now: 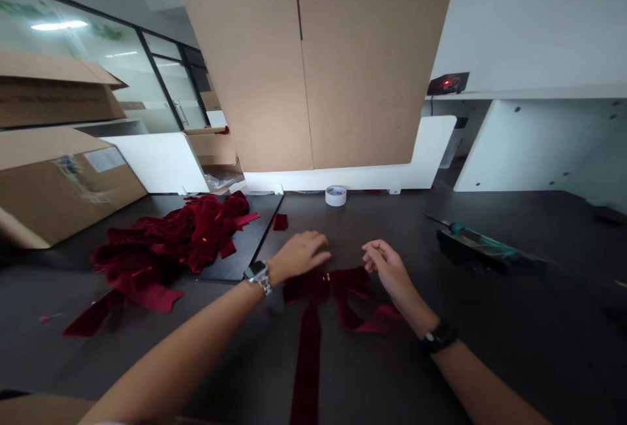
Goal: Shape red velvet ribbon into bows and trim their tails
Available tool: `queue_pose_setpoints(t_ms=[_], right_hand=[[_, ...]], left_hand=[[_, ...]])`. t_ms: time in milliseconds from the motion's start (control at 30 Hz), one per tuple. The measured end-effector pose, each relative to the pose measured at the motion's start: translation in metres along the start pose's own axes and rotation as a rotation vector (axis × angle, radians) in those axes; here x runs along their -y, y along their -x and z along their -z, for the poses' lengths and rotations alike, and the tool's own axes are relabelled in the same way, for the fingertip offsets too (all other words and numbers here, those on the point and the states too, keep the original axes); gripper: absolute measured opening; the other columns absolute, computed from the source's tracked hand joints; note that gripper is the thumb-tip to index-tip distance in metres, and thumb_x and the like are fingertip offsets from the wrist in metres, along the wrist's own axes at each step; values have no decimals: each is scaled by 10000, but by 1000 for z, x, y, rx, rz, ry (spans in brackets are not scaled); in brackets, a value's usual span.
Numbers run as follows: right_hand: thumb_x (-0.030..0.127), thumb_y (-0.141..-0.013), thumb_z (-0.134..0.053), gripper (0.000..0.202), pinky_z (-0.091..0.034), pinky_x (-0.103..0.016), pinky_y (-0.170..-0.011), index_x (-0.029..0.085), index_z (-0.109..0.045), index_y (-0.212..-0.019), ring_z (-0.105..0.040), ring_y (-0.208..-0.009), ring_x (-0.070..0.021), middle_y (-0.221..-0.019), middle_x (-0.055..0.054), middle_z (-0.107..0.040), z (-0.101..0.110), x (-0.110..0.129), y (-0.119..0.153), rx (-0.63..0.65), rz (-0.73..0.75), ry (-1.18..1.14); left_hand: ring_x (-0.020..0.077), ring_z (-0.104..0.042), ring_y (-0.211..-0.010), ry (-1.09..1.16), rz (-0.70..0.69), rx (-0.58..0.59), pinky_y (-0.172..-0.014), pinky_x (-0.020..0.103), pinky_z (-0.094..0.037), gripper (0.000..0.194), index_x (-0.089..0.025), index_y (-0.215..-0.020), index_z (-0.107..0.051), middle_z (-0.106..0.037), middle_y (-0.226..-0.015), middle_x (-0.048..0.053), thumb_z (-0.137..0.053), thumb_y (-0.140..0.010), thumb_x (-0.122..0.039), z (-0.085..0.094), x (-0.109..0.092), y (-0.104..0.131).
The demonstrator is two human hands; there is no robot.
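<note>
A dark red velvet bow (309, 340) with long tails lies on the dark table, a small gold piece (326, 277) at its middle. My left hand (301, 254) is just above the bow's left loop, fingers apart and holding nothing. To the right, my right hand (385, 263) is beside the bow's right loop, its fingers curled together; whatever may be between the fingertips is too small to make out. A heap of red velvet bows (171, 236) lies to the left, partly on a black board, and a small red velvet piece (280, 222) sits beyond my left hand.
A roll of tape (336, 196) stands at the back of the table. On the right, a tool with a teal handle (470, 234) rests on a black holder (465, 252). A large cardboard sheet (353, 66) rises behind, and a cardboard box (83, 183) is at the left.
</note>
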State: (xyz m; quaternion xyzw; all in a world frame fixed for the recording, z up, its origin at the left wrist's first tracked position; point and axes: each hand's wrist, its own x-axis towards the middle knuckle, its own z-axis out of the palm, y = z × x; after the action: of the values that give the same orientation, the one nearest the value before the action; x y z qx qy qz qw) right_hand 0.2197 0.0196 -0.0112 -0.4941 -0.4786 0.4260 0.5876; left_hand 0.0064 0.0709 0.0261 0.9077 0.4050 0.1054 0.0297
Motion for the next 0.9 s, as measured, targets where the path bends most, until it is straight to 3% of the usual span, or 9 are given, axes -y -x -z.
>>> queue_pose_setpoints(t_ms=[100, 200, 267, 433, 700, 900], right_hand=[[537, -665, -611, 374, -387, -261, -507, 177, -558, -751, -474, -499, -109, -632, -2, -522, -1, 0, -1, 0, 6, 4], [486, -681, -591, 318, -384, -253, -502, 176, -561, -744, -478, -495, -107, -618, 4, -522, -2, 1, 0, 19, 9, 10], [451, -690, -578, 280, -384, -250, -503, 176, -562, -739, -481, -498, -107, -609, 6, -522, -3, 3, 1, 34, 8, 16], [413, -706, -550, 244, -375, -243, -494, 171, -564, -738, -477, -486, -100, -602, 9, -525, -4, 4, 3, 64, -4, 30], [398, -700, -521, 243, -362, -226, -475, 161, -554, -741, -471, -479, -92, -598, 15, -519, -4, 0, 3, 100, -12, 78], [367, -719, -515, 206, -380, -224, -490, 166, -551, -747, -480, -498, -93, -604, 15, -520, -4, -3, 4, 148, -17, 83]], left_hand=[[270, -529, -1075, -80, 274, -148, -955, 387, -402, 220, -106, -1058, -555, -569, -1108, 172, -441, -889, -191, -2, 38, -12], [322, -527, -1060, -125, 484, -221, -902, 432, -426, 265, -72, -1074, -531, -541, -1118, 220, -489, -851, -208, -6, 69, -16], [312, -559, -1008, -124, 551, -215, -873, 408, -444, 270, -74, -1052, -540, -569, -1073, 208, -520, -837, -237, -10, 83, -15], [243, -606, -905, -123, 553, -162, -817, 329, -457, 142, -152, -880, -597, -631, -990, 126, -469, -849, -203, -15, 96, -11], [250, -604, -916, -134, 472, -143, -814, 332, -447, 183, -141, -835, -603, -630, -953, 135, -426, -865, -174, -13, 102, -5], [229, -614, -879, -64, 431, -142, -789, 309, -459, 224, -156, -1002, -598, -654, -966, 104, -556, -817, -275, -11, 105, -4]])
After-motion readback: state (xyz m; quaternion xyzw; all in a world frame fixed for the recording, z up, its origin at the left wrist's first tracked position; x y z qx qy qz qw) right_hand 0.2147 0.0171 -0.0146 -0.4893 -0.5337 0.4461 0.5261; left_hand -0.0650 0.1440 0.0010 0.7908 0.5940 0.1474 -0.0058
